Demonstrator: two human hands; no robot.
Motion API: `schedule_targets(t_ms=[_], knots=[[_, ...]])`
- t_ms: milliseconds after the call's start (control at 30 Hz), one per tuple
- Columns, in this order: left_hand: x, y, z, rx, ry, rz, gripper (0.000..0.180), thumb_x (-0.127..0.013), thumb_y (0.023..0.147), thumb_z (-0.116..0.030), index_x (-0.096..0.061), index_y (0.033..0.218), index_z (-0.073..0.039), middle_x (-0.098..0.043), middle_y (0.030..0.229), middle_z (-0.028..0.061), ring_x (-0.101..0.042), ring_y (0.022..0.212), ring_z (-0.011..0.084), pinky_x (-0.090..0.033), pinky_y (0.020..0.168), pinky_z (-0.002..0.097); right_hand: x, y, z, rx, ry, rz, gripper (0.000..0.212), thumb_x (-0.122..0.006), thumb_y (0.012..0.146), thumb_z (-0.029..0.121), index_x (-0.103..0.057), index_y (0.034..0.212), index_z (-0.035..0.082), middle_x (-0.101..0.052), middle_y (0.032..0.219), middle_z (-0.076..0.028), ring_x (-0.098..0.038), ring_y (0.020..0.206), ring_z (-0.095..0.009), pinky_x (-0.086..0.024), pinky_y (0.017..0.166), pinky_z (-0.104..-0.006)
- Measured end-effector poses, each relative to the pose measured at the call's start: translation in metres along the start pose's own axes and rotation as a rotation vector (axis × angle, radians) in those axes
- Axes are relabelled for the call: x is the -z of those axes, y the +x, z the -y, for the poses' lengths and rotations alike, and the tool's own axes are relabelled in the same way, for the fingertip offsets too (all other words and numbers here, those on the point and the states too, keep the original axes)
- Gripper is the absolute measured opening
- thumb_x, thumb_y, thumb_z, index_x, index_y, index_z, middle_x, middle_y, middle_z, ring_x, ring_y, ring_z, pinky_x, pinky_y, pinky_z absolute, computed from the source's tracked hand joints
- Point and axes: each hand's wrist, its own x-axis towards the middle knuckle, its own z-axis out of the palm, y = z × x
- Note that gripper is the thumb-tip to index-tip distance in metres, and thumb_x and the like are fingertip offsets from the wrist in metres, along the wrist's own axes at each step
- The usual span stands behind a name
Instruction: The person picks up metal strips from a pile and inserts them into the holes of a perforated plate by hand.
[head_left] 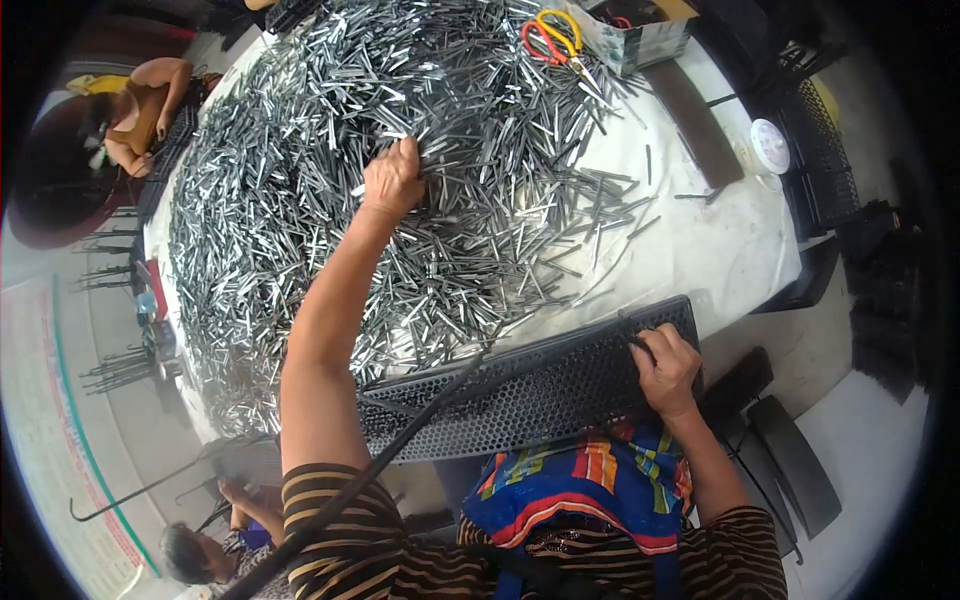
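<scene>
A large heap of thin, short metal strips (290, 150), silver and dark grey, covers much of the table in front of me. My left hand (393, 182) reaches far into the heap, its fingers closed around strips, with one light end poking out beside it. Across my lap and the table's near edge rests a long black perforated panel (530, 385), tilted toward me. Over its right end, my right hand (667, 370) is closed in a pinch. Something small and dark shows at those fingertips, too little to name.
Scissors (565, 50) with red and yellow handles lie by an open box (640, 40) at the back right. A dark flat bar (695, 125) and a white round object (769, 147) are farther right. Two people (140, 115) (200, 550) sit on the left. A thin black rod (400, 440) crosses before me.
</scene>
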Motion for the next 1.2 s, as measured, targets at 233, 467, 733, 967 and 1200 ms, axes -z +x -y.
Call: schedule_targets(t_ms=[233, 467, 733, 967, 1200], knots=[[0.047, -0.019, -0.009, 0.649, -0.632, -0.349, 0.026, -0.069, 0.066, -0.009, -0.055, 0.088, -0.003, -0.065, 0.071, 0.0124, -0.063, 0.061, 0.0293, -0.049, 0.058, 0.0394, 0.008, -0.002, -0.001, -0.180, 0.362, -0.158, 0.008, -0.066, 0.077, -0.002, -0.061, 0.083, -0.001, -0.058, 0.073, -0.009, -0.056, 0.060, -0.019, -0.044, 0.054, -0.0296], [0.083, -0.040, -0.034, 1.211, -1.971, -0.707, 0.013, -0.055, 0.074, 0.011, -0.048, 0.084, 0.006, -0.060, 0.079, 0.0204, -0.063, 0.070, 0.0327, -0.057, 0.065, 0.0472, -0.022, 0.107, 0.083, -0.080, 0.726, 0.014, 0.020, -0.067, 0.083, 0.017, -0.065, 0.090, -0.001, -0.063, 0.079, -0.009, -0.059, 0.069, -0.016, -0.045, 0.061, -0.0267], [0.129, -0.045, -0.113, 0.894, -1.981, -0.793, 0.020, -0.068, 0.071, 0.003, -0.058, 0.088, 0.004, -0.065, 0.082, 0.0129, -0.065, 0.068, 0.0238, -0.057, 0.068, 0.0357, -0.157, 0.197, 0.181, -0.788, 1.795, -0.017, 0.037, -0.060, 0.089, 0.040, -0.062, 0.082, 0.004, -0.064, 0.080, -0.006, -0.061, 0.072, -0.018, -0.049, 0.067, -0.0308], [0.146, -0.056, -0.112, 0.819, -1.943, -0.690, 0.021, -0.072, 0.071, 0.000, -0.060, 0.087, -0.002, -0.064, 0.083, 0.0060, -0.063, 0.070, 0.0172, -0.052, 0.065, 0.0299, -0.167, 0.199, 0.193, -0.502, 1.466, -0.063, 0.033, -0.052, 0.092, 0.030, -0.067, 0.089, 0.001, -0.065, 0.080, -0.005, -0.057, 0.065, -0.013, -0.047, 0.061, -0.0317], [0.127, -0.073, -0.095, 1.057, -2.048, -0.520, 0.005, -0.061, 0.076, 0.004, -0.060, 0.079, 0.007, -0.064, 0.079, 0.0113, -0.062, 0.063, 0.0207, -0.054, 0.061, 0.0305, -0.148, 0.187, 0.174, -0.539, 1.667, 0.233, 0.028, -0.061, 0.089, 0.035, -0.067, 0.084, 0.008, -0.063, 0.073, -0.001, -0.057, 0.063, -0.012, -0.045, 0.058, -0.0277]])
